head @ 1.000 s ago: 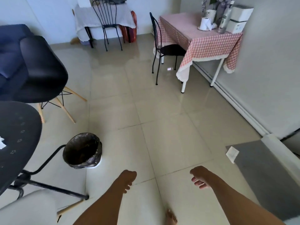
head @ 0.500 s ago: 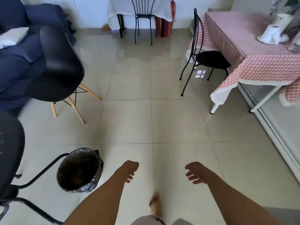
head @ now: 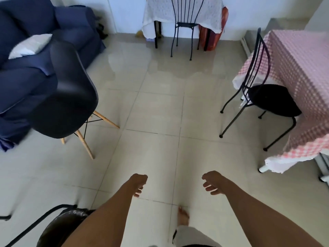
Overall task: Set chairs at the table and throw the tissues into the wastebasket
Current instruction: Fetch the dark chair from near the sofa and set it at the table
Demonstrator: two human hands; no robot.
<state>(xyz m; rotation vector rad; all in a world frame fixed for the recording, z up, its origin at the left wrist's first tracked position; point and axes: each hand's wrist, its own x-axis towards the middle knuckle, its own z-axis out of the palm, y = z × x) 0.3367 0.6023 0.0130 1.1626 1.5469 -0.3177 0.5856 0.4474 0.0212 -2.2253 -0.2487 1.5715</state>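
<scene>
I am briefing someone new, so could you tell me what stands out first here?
Two empty hands, the left hand and right hand, reach over the tiled floor. A black shell chair stands at left before a blue sofa; a black wire chair sits at the pink checked table, right.

Left hand, right hand: empty, half-curled.

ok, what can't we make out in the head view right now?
- Wastebasket: the left forearm and the bottom edge hide most of it; contents unseen.
- Pink checked table: top cut off by the right edge, so whatever stands on it is out of view.
- Tissues: none visible.
- Left hand: fingers curled under, palm hidden.
</scene>
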